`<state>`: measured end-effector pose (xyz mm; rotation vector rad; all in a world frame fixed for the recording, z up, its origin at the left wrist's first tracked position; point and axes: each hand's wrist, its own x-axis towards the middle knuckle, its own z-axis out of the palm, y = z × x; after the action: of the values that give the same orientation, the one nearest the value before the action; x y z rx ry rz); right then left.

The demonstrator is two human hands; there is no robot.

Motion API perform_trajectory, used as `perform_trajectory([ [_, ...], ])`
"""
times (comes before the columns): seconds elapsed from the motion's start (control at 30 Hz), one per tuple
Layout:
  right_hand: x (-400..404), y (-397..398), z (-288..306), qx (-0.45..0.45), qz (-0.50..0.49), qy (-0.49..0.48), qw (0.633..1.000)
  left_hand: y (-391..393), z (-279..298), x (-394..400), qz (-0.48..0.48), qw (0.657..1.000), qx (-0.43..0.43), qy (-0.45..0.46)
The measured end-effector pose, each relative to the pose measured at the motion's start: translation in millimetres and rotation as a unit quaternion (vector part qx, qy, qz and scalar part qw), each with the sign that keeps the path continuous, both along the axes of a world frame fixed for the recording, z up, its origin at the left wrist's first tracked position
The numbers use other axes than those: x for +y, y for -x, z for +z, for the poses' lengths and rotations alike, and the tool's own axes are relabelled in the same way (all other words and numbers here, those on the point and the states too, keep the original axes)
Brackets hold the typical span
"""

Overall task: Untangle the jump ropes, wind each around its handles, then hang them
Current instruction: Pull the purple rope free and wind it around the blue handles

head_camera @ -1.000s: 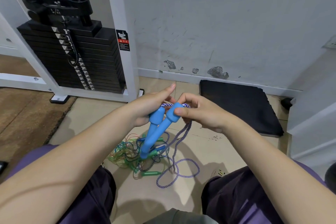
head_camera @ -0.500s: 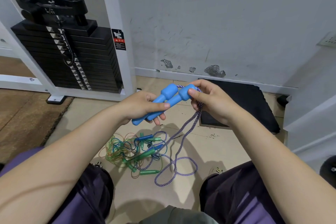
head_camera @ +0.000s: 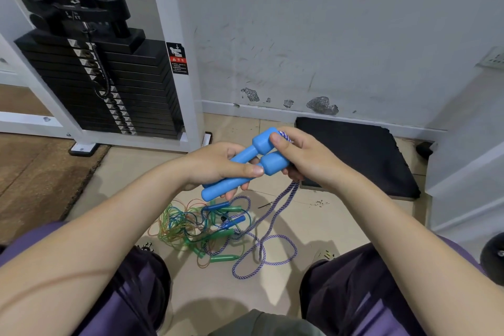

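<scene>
Two light blue jump-rope handles (head_camera: pixel 246 165) lie side by side in front of me, held nearly level. My left hand (head_camera: pixel 215 165) grips their shafts, thumb on top. My right hand (head_camera: pixel 302 157) pinches the thick handle ends, with the purple-and-white braided rope (head_camera: pixel 272 213) running through its fingers. That rope hangs down in two strands and loops on the floor. Below lies a tangle of thin green, blue and orange ropes (head_camera: pixel 196 224) with small green and blue handles.
A black weight stack (head_camera: pixel 101 82) in a white frame stands at the back left. A black mat (head_camera: pixel 357 153) lies against the wall at the right. Brown flooring (head_camera: pixel 35 174) is at the left. My knees flank the tangle.
The blue handles have risen from pointing down to nearly level. My right hand has moved up to the thick ends, drawing the braided rope higher off the floor.
</scene>
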<state>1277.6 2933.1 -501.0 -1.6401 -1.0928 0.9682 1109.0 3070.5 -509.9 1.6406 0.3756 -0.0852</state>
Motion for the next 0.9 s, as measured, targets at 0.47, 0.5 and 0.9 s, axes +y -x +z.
perform_trajectory([
  [0.47,2.7,-10.4,5.8,-0.017,-0.061,-0.075,0.995,4.1,0.0,5.8,-0.053,0.997,0.059,0.026],
  [0.5,1.9,-12.3,6.6,-0.007,-0.063,-0.077,0.995,4.4,-0.1,5.1,-0.052,0.997,0.054,0.028],
  [0.9,9.1,-17.6,-4.6,-0.074,-0.150,-0.018,0.986,-6.5,0.1,17.3,0.390,0.909,-0.128,0.072],
])
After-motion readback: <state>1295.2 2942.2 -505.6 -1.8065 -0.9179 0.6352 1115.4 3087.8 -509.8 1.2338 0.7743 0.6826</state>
